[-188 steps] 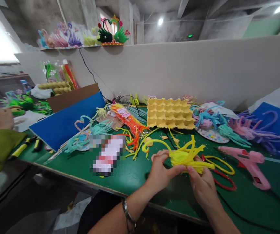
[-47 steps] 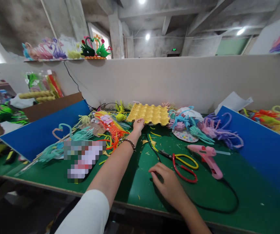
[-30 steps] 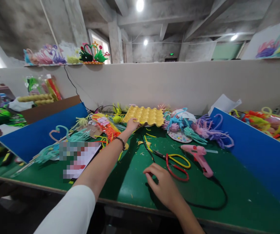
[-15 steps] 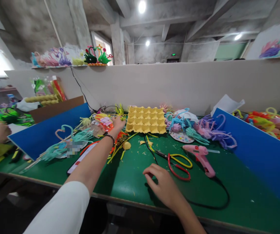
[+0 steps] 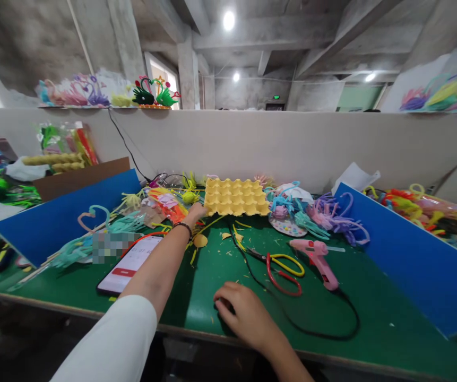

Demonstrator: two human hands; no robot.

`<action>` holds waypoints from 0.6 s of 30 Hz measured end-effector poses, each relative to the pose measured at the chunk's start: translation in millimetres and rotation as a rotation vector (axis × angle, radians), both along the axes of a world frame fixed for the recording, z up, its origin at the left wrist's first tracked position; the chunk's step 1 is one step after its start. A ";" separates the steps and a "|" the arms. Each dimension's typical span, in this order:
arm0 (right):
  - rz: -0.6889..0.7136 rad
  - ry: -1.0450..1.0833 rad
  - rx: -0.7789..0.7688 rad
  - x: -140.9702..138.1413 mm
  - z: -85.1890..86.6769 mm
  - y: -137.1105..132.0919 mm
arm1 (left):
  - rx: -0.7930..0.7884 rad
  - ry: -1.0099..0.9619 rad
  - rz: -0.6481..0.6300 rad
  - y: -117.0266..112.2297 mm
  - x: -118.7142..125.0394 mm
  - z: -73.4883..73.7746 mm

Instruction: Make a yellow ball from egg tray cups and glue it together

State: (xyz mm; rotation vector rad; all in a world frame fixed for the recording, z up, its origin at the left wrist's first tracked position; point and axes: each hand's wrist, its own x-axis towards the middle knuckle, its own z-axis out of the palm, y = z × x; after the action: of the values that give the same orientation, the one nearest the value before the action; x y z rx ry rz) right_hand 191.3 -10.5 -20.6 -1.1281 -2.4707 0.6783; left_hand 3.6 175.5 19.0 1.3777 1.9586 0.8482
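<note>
Between scissors (image 5: 268, 259) and table edge (image 5: 196, 333), the seemingly empty right hand (image 5: 238, 313) half-curls. Egg tray (image 5: 236, 198) flanks the left hand (image 5: 197, 212), grip unclear.

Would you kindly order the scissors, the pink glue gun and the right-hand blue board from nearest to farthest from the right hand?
1. Scissors: forward and right of the right hand.
2. Pink glue gun: past them, further right.
3. Blue board: far right side.

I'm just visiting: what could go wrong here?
The cord of the glue gun loops near the right hand, so it might snag. The left hand, right by the yellow egg tray, could bump it. The left forearm hides part of the phone and might nudge it.
</note>
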 end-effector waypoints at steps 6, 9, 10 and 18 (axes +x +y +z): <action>-0.041 0.138 -0.012 0.6 -2.5 0.4 | 0.078 -0.179 -0.017 -5.2 7.3 19.4; -0.120 0.282 -0.032 2.8 -6.4 3.9 | 0.147 -0.266 -0.021 -20.3 8.4 30.1; -0.159 0.341 -0.041 3.6 -8.5 6.1 | 0.178 -0.294 -0.023 -28.7 7.8 31.0; -0.255 1.139 -0.301 28.1 -12.6 37.8 | 0.368 -0.383 0.062 -134.7 5.6 -15.2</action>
State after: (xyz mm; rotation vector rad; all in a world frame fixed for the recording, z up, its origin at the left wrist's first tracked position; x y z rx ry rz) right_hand 219.4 27.3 -33.2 -0.7665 -1.2723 1.1974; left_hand 9.3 40.8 3.9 1.2360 1.6082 1.4413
